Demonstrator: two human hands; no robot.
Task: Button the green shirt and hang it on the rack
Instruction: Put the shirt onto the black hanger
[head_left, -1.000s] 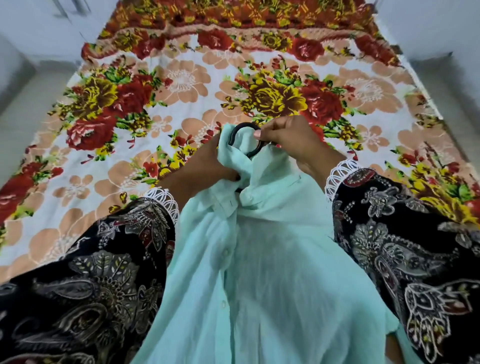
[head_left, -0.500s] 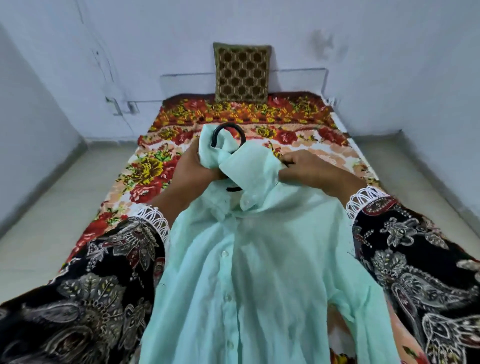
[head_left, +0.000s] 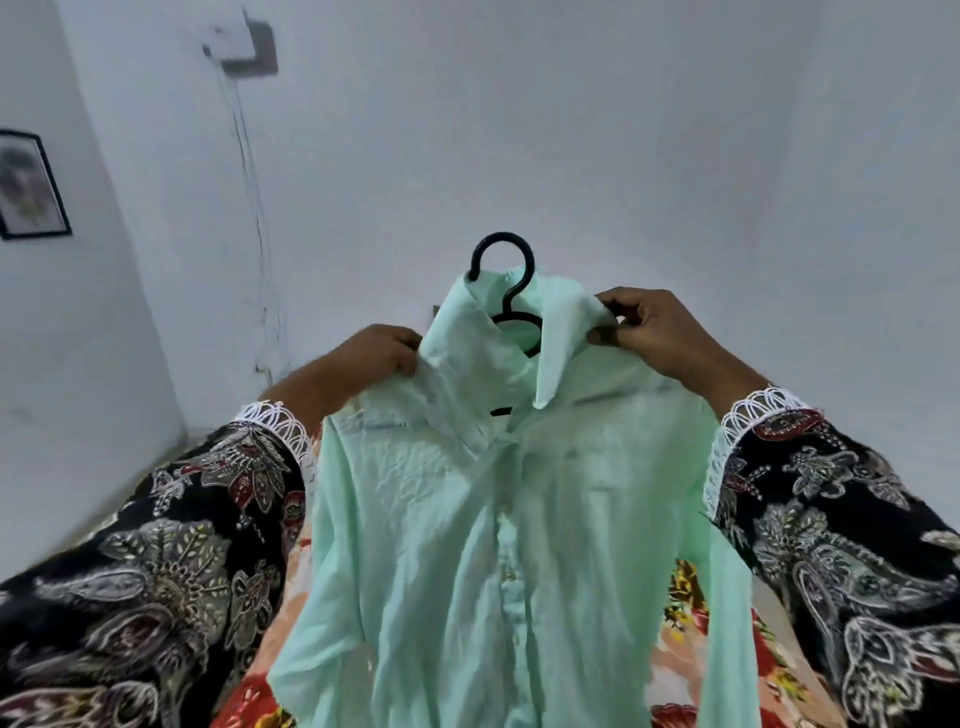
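Observation:
The pale green shirt (head_left: 498, 545) hangs upright in front of me on a black hanger (head_left: 503, 270), whose hook sticks up above the collar. Its front placket looks buttoned down the middle. My left hand (head_left: 374, 358) grips the shirt at the left side of the collar. My right hand (head_left: 649, 332) pinches the right collar tip and shoulder. Most of the hanger is hidden inside the shirt. No rack is in view.
A white wall fills the background, with a framed picture (head_left: 28, 184) at the far left and a wall box (head_left: 249, 49) with a wire running down. The floral bedsheet (head_left: 680, 644) shows below the shirt.
The shirt on its hanger has been lifted up off the bed and my view has tilted up to the wall. My hands have spread apart to the two sides of the collar.

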